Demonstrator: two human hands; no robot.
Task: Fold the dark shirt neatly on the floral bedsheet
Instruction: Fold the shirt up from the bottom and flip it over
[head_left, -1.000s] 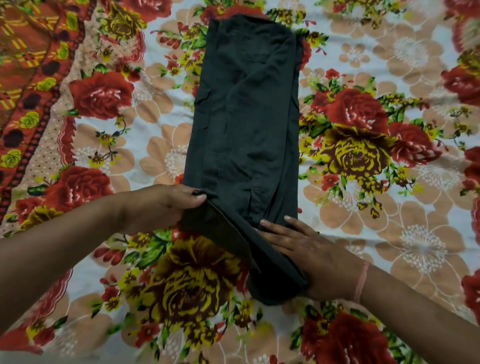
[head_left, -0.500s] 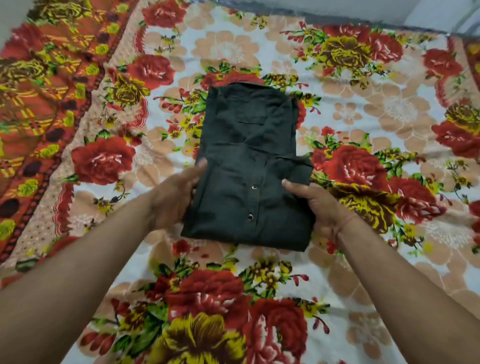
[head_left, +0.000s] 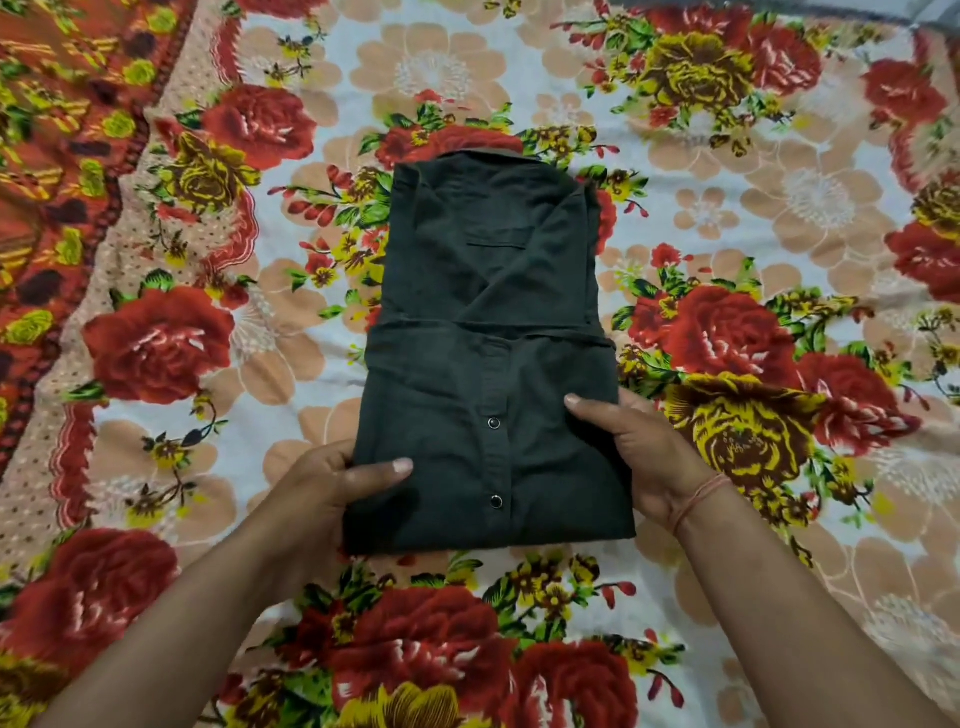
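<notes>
The dark shirt (head_left: 488, 358) lies on the floral bedsheet (head_left: 727, 156), folded into a narrow stack with its lower half doubled up over the upper half. Two snap buttons show on the top layer, and the collar sits at the far end. My left hand (head_left: 332, 488) grips the near left edge of the folded layers, thumb on top. My right hand (head_left: 639, 452) grips the right edge the same way, its fingers tucked under the cloth.
The bedsheet, printed with red and yellow roses, covers the whole view. An orange patterned border (head_left: 57, 156) runs down the left side. A strip of grey surface (head_left: 930, 10) shows at the top right corner.
The bottom half of the shirt has been folded up over the top half. Both hands then slid back along the shirt's sides toward its near end.
</notes>
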